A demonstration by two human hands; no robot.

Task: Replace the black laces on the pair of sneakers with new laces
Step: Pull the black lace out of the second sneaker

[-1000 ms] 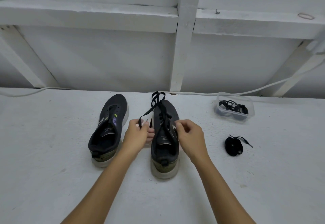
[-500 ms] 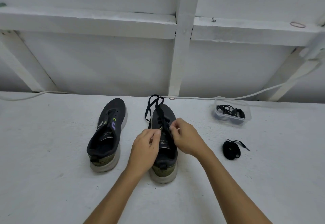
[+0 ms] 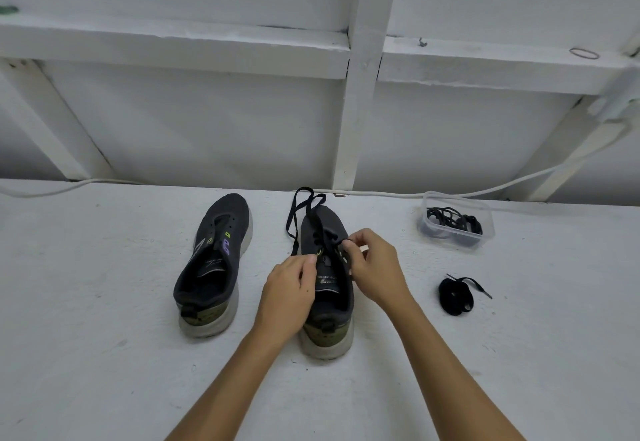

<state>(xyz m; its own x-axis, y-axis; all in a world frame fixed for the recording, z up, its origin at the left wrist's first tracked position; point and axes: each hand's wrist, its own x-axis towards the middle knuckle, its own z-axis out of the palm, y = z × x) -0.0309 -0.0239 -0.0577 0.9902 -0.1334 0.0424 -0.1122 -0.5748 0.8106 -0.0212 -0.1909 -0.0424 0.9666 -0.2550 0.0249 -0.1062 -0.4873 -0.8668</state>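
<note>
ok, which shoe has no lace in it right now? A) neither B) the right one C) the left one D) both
C: the left shoe shows bare eyelets and an open tongue, while the right shoe has a black lace threaded near its toe, with the left hand and right hand working on it.
</note>
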